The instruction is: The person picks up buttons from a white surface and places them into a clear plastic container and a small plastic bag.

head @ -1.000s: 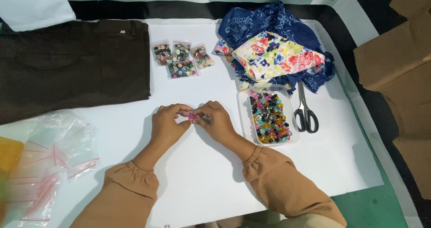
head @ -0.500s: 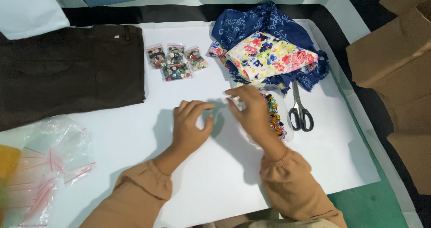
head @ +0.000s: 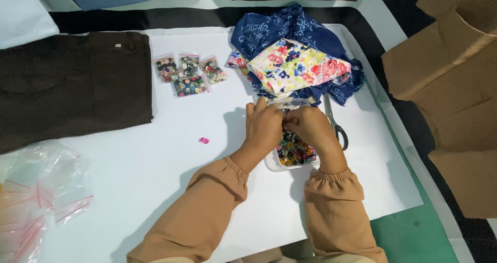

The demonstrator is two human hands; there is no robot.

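Both forearms, in tan sleeves with gathered cuffs, reach up from the near edge of the worktop and converge toward its middle, right of centre. The left hand [head: 264, 125] and the right hand [head: 309, 128] meet with fingers curled inward and fingertips close together, backs facing up. Whether the fingertips pinch anything cannot be told.
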